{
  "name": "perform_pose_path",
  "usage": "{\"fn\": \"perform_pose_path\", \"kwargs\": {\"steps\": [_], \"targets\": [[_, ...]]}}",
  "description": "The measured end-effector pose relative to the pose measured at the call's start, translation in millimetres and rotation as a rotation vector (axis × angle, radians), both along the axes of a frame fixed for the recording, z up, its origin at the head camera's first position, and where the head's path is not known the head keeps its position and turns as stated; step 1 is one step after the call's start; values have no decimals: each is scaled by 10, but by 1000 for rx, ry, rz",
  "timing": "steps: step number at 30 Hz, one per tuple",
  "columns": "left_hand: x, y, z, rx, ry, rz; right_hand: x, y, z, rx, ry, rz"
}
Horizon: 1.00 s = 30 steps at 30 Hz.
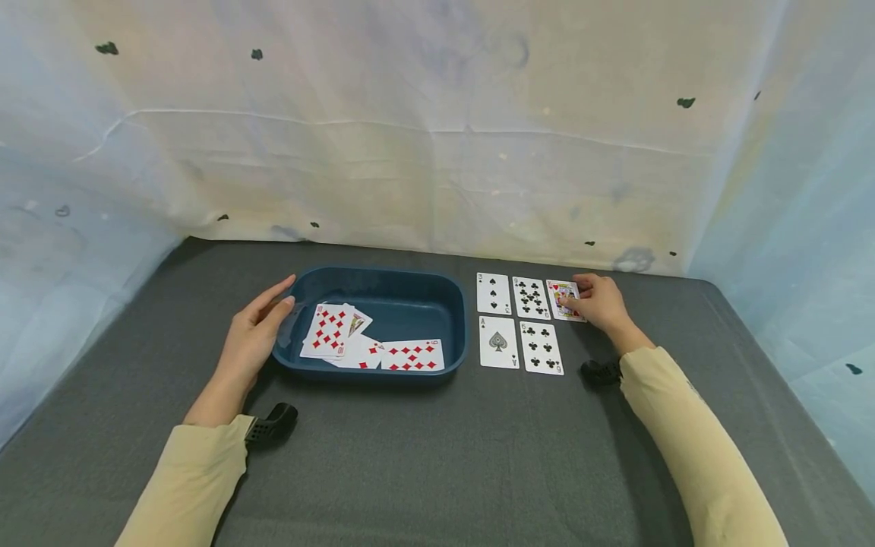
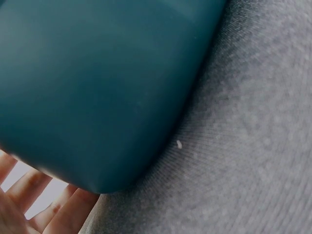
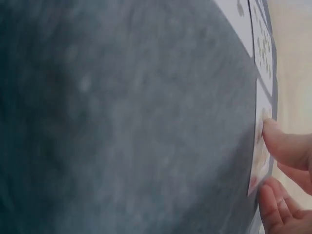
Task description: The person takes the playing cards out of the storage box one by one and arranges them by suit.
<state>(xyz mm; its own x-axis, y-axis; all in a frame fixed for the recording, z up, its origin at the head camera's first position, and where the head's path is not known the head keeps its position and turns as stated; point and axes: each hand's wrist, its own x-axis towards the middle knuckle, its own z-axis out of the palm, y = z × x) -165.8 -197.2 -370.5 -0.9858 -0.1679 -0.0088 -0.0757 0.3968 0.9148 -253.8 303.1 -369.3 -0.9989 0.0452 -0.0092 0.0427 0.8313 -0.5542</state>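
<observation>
My left hand touches the left end of a dark blue tray, its extended fingers against the outer wall in the left wrist view. Inside the tray lie several red-suited playing cards, among them a ten of diamonds on top of others and a diamonds card at the front. To the tray's right, my right hand is at a red face card in the back row. Its thumb rests on the card's face, and the other fingers curl at the card's right edge.
Left of the face card are a three of spades and a clubs card. In front lie an ace of spades and a six of clubs. A pale cloth hangs behind the grey-covered table.
</observation>
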Motion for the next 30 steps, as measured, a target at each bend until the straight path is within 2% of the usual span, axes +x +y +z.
{"fn": "perform_pose_path", "kwargs": {"steps": [6, 11, 23, 30], "targets": [[10, -13, -1, -2, -1, 1, 6, -186, 79, -49, 63, -26], [11, -26, 9, -1, 4, 0, 10, -451, 178, -186, 75, -17], [-6, -6, 6, -8, -14, 11, 71, -1106, 383, -391, 105, 127], [-1, 2, 3, -10, -4, 11, 117, -1487, 478, -435, 140, 209]]}}
